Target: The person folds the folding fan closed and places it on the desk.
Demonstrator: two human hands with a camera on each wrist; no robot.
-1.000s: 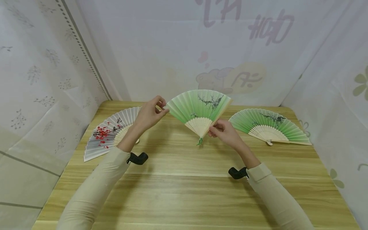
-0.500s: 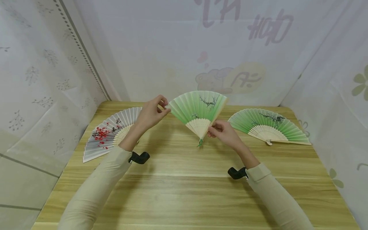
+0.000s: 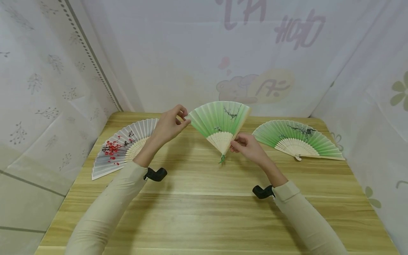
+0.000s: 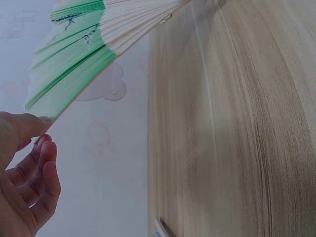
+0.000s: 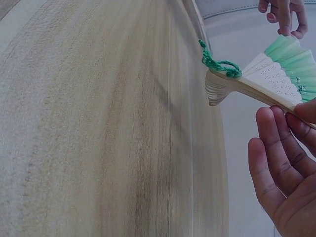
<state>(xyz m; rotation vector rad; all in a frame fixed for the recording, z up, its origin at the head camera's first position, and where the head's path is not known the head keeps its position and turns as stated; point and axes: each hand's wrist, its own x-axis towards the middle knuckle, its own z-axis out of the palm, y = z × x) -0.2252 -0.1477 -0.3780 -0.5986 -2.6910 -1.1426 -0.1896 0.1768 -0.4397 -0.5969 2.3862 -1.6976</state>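
Above the tabletop (image 3: pixel 207 219), toward its far edge, left hand (image 3: pixel 169 124) and right hand (image 3: pixel 250 146) pinched opposite sides of half-open green fan (image 3: pixel 220 122). Probably mid-spread or mid-fold; next move likely needed steady grips.

We have room to pass over the near wood-grain table (image 3: pixel 204 219), between our beige fabric sleeves (image 3: pixel 105 202). The raised green pleated fan (image 3: pixel 220 120), pinched by our left hand (image 3: pixel 169 125) and right hand (image 3: pixel 250 147), blocks the middle. The red-blossomed grey-white pleated fan (image 3: pixel 122 147) obstructs the left; the tabletop green pleated fan (image 3: pixel 298 138), the right; a pale printed curtain (image 3: pixel 191 53), the rear.
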